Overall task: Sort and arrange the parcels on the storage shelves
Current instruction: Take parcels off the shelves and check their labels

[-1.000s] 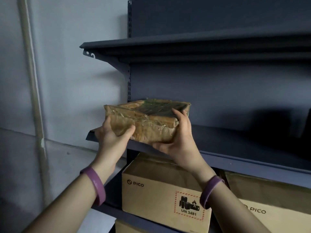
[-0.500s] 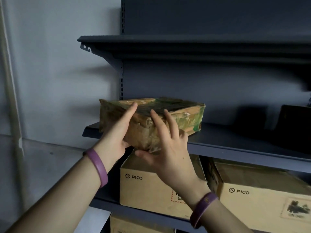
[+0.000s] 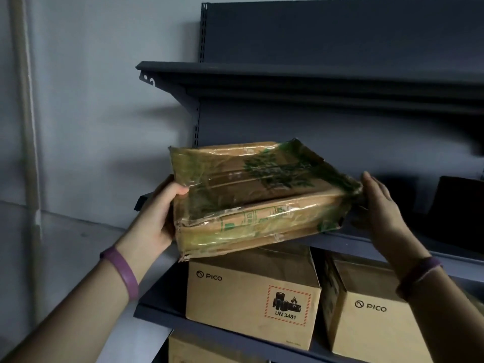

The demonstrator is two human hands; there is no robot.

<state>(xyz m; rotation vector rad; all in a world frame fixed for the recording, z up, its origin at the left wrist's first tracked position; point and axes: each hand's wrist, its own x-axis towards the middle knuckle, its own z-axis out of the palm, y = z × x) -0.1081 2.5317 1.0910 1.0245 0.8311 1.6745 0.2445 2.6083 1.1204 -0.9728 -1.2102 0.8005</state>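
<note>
A flat cardboard parcel [image 3: 262,195], wrapped in yellowish tape with green print, hangs tilted at the front edge of the dark middle shelf [image 3: 366,242]. Its near long side faces me and dips lower than the far side. My left hand [image 3: 159,208] grips the parcel's left end, thumb on top. My right hand [image 3: 379,205] lies with straight fingers against the parcel's right end. Whether the parcel's far edge rests on the shelf is hidden.
An upper shelf [image 3: 288,72] runs above. Two PICO cartons [image 3: 248,297] [image 3: 372,310] stand side by side on the shelf below, with another carton [image 3: 196,349] under them. A dark object [image 3: 455,205] sits on the middle shelf at the right. A grey wall [image 3: 78,127] is on the left.
The parcel has turned so its long side faces me and tilted toward me. My right hand slid from the front to the right end; my left hand shifted to the left end.
</note>
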